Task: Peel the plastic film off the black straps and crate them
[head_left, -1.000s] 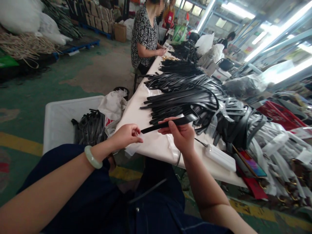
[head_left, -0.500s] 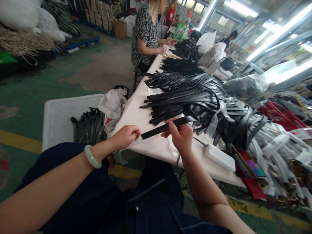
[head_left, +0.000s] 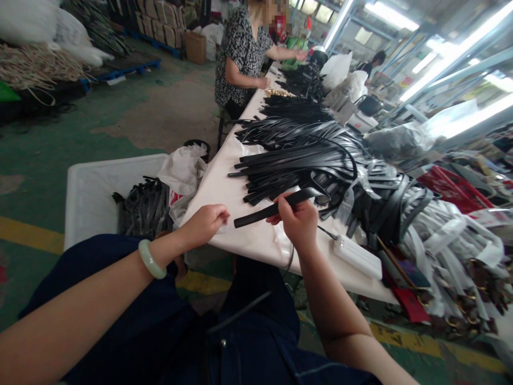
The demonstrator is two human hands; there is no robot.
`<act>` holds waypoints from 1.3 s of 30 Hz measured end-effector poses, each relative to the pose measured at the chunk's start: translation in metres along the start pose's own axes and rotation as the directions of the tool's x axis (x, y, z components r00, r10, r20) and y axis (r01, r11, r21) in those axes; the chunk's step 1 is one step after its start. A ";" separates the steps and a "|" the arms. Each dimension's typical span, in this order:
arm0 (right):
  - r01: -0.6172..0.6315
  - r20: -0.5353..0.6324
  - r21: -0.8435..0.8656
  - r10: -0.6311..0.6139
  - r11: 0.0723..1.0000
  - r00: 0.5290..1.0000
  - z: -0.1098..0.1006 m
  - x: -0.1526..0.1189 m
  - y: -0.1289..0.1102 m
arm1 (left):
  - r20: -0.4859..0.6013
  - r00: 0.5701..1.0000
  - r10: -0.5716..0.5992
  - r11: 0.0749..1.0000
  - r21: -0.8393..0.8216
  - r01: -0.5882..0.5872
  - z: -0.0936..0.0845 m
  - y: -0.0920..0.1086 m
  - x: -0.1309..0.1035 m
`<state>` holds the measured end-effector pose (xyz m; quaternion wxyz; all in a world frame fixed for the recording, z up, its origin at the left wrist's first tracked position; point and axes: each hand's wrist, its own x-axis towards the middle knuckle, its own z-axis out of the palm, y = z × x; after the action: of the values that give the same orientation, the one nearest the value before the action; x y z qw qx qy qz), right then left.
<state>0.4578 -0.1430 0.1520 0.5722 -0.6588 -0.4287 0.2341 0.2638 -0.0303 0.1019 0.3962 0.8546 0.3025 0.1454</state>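
Note:
My right hand (head_left: pixel 300 220) grips a black strap (head_left: pixel 255 216) a little behind its flat end, which points left over the table's near edge. The rest of that strap bends back toward a pile of black straps (head_left: pixel 294 164). To the left of the strap end, my left hand (head_left: pixel 209 221) is closed, thumb and fingers pinched together and apart from the strap. Whatever its fingertips hold, if anything, is too small to make out. A pale bangle (head_left: pixel 151 259) circles my left wrist.
The pale-topped table (head_left: pixel 212 187) runs away from me. A white power strip (head_left: pixel 357 256) with a cable lies at its near right. Left of the table stands a white bin (head_left: pixel 96 171) with dark straps inside. Another person (head_left: pixel 240 59) works at the table's far left side.
The strap's free end has tilted slightly up and turned. My hands stay almost in place. The other person's far arm has reached out to the right across the table.

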 end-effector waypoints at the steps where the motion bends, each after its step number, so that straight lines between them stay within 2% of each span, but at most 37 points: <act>1: 0.003 -0.007 0.001 -0.003 1.000 1.000 0.000 0.000 0.000 | 0.000 1.000 -0.006 1.000 0.014 0.006 0.000 0.000 0.000; 9: 0.000 0.015 0.007 0.000 1.000 1.000 0.002 -0.003 0.005 | 0.051 0.997 -0.056 0.979 0.198 0.045 0.003 0.003 -0.001; 14: -0.032 0.052 -0.020 0.034 0.999 0.998 0.003 0.000 0.008 | 0.125 0.992 -0.004 0.965 0.259 -0.029 0.004 0.003 -0.003; 19: -0.033 0.140 -0.027 0.037 0.999 0.990 0.000 0.006 0.008 | 0.170 0.982 0.083 0.967 0.225 -0.120 0.004 -0.002 -0.004; 24: -0.037 0.188 0.037 0.030 0.999 0.982 0.000 0.003 0.015 | 0.147 0.984 0.102 0.982 0.141 -0.123 0.003 -0.001 -0.004; 27: -0.050 0.186 0.060 0.038 0.997 0.982 0.002 -0.001 0.019 | 0.104 0.993 0.052 0.998 0.030 -0.055 0.001 0.004 -0.003; 29: -0.050 0.209 0.070 0.034 0.996 0.977 0.003 -0.003 0.021 | 0.148 0.987 -0.055 0.981 -0.176 0.081 0.002 0.007 -0.003; 31: -0.031 0.223 0.056 0.018 0.998 0.975 0.003 -0.005 0.023 | 0.288 0.947 -0.145 0.861 -0.434 0.264 0.002 0.006 -0.004; 33: -0.005 0.202 0.016 0.001 1.000 0.979 0.002 -0.005 0.024 | 0.428 0.892 -0.143 0.701 -0.592 0.397 0.003 0.004 -0.005; 36: -0.002 0.167 -0.005 0.002 1.000 0.986 0.000 -0.004 0.026 | 0.500 0.859 -0.107 0.604 -0.654 0.455 0.005 -0.002 -0.005; 39: -0.056 0.220 0.046 0.045 0.997 0.974 0.000 -0.007 0.024 | 0.468 0.875 -0.122 0.596 -0.670 0.442 0.009 -0.003 -0.005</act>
<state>0.4611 -0.1479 0.1274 0.5322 -0.6247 -0.4660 0.3307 0.2626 -0.0371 0.0938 0.7853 0.5587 0.2654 0.0269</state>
